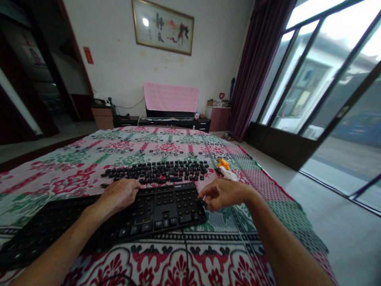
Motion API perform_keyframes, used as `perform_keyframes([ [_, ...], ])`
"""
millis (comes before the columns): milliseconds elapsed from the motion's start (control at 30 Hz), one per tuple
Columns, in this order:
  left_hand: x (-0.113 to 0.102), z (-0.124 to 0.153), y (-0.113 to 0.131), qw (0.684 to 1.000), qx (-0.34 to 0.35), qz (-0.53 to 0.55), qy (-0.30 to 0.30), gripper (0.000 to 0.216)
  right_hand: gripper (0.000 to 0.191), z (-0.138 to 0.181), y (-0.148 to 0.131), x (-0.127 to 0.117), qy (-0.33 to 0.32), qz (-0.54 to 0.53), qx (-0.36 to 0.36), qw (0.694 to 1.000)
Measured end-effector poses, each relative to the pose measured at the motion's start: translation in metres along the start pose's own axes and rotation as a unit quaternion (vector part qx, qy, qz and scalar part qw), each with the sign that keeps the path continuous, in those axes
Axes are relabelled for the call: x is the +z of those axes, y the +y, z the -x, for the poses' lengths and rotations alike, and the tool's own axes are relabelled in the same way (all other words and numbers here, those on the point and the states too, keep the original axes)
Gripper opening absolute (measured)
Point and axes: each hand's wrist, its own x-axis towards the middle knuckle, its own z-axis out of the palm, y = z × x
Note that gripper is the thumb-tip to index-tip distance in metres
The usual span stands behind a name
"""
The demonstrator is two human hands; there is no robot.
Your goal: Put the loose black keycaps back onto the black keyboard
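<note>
A black computer keyboard lies across the patterned cloth, most of its keycaps off and its small switch mounts bare. A row of keycaps remains along its near edge. My left hand rests on the keyboard's far edge, fingers curled over it. At the keyboard's right end, my right hand pinches a small black keycap between thumb and fingers. Loose black keycaps lie in rough rows just beyond the keyboard.
An orange cloth and a white cloth lie right of the loose keycaps. A patterned cloth covers the table. Further back stand a low cabinet and a screen under a pink cover. Glass doors are at right.
</note>
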Motion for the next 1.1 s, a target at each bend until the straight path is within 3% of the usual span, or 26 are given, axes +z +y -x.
perform_keyframes([
  [167,0.001,0.001,0.001,1.000,-0.001,-0.014,0.007,0.032,0.043,0.000,0.005,0.000,-0.047,-0.132,0.003,0.990],
  [400,-0.001,-0.001,-0.001,1.000,0.006,0.002,0.004,0.030,0.041,0.000,0.018,-0.001,-0.059,-0.193,0.001,0.979],
  [533,-0.003,-0.003,-0.002,1.000,0.008,0.027,-0.010,0.028,0.040,0.000,0.018,-0.001,-0.052,-0.195,0.008,0.979],
  [833,0.005,0.000,-0.002,1.000,0.002,0.003,0.021,0.030,0.042,-0.001,0.018,0.001,-0.040,-0.174,0.022,0.984],
  [1100,-0.003,-0.001,0.001,1.000,-0.004,0.028,0.002,0.028,0.044,0.000,0.015,0.000,-0.048,-0.148,0.010,0.988],
])
